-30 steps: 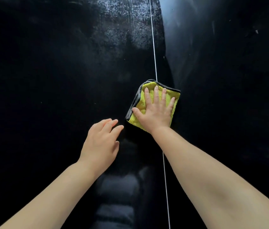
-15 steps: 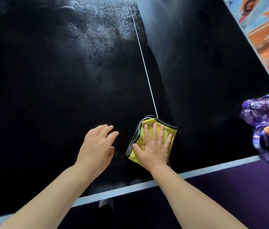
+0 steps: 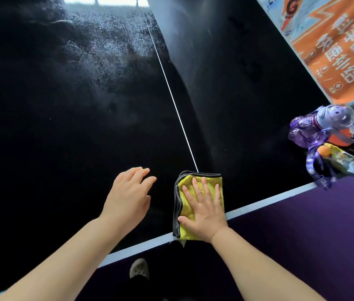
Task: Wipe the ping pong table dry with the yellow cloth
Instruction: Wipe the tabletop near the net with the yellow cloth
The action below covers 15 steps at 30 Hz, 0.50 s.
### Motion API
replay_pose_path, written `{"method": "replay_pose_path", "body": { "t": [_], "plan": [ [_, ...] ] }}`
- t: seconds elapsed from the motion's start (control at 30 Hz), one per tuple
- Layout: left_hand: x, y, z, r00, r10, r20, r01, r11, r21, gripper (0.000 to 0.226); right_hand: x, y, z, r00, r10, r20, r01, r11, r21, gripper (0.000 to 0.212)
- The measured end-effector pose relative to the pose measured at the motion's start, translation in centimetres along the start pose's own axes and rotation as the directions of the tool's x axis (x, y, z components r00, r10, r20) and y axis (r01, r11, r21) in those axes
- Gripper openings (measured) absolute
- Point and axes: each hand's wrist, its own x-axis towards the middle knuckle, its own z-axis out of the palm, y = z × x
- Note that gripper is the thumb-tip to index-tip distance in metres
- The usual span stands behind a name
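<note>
Black ping pong table across nearly the whole view. Beaded with droplets far up, left of the white centre line; looks duller and drier nearer in. Folded yellow cloth, grey-edged, flat on the table at the near end of that line, near edge reaching the white border. On top, right hand, fingers straight and spread, palm pressing down. Just beside, left hand, fingers relaxed and close together, holding nothing; cannot tell whether touching the surface. Probably soft, light, limp microfibre, heavier once soaked. Best driven under a flat palm; likely to slide easily on the wet top and to unfold if pinched by one corner.
</note>
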Motion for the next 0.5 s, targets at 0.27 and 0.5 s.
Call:
{"method": "replay_pose_path", "body": {
  "t": [0.27, 0.5],
  "plan": [
    [4.2, 0.8, 1.8, 1.0, -0.015, 0.022, 0.015, 1.0, 0.001, 0.057, 5.5, 7.5, -1.9, 0.97, -0.238, 0.05, 0.242, 0.962, -0.122, 0.085],
    [12.1, 3.0, 4.4, 0.995, -0.074, 0.067, 0.075, 0.997, -0.014, 0.059, 14.3, 12.3, -4.3, 0.896, -0.436, 0.08, 0.443, 0.881, -0.168, 0.084]
  ]
}}
